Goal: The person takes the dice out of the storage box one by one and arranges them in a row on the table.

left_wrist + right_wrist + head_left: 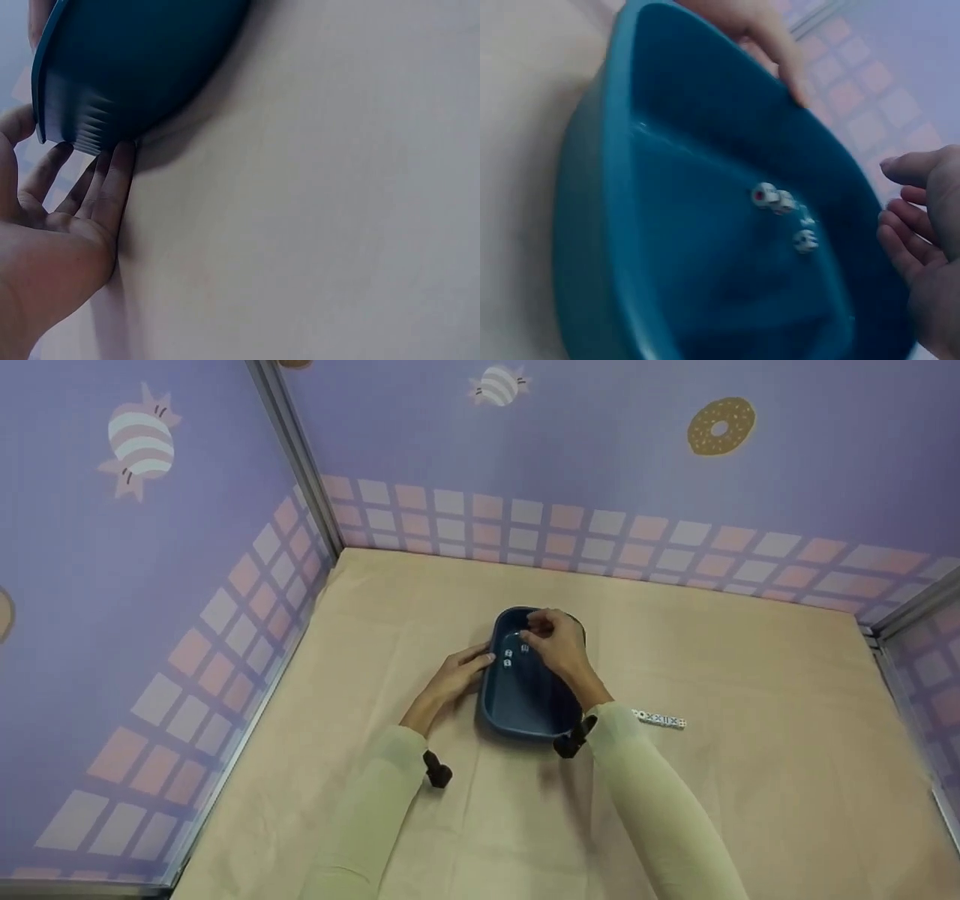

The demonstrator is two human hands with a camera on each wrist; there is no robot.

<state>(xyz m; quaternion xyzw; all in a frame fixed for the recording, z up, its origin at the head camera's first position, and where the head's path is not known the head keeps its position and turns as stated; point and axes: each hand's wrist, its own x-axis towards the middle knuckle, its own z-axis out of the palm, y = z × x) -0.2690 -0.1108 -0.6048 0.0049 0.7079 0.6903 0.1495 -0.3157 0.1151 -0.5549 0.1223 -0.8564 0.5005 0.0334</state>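
A deep blue plastic basin (529, 705) stands on the cloth-covered table. My left hand (454, 679) holds its left side, the thumb over the rim and the fingers against the outer wall (111, 184). Above the far part of the basin is my right hand (559, 643), its fingers loosely bent and apart from the thumb; nothing shows between them in the right wrist view (922, 217). White dice (765, 195) lie on the basin floor, one with a red dot facing up.
To the right of the basin, a row of several white dice (660, 718) lies on the beige cloth (750, 795), partly behind my right sleeve. Purple patterned panels (600, 457) border the table at the back and both sides.
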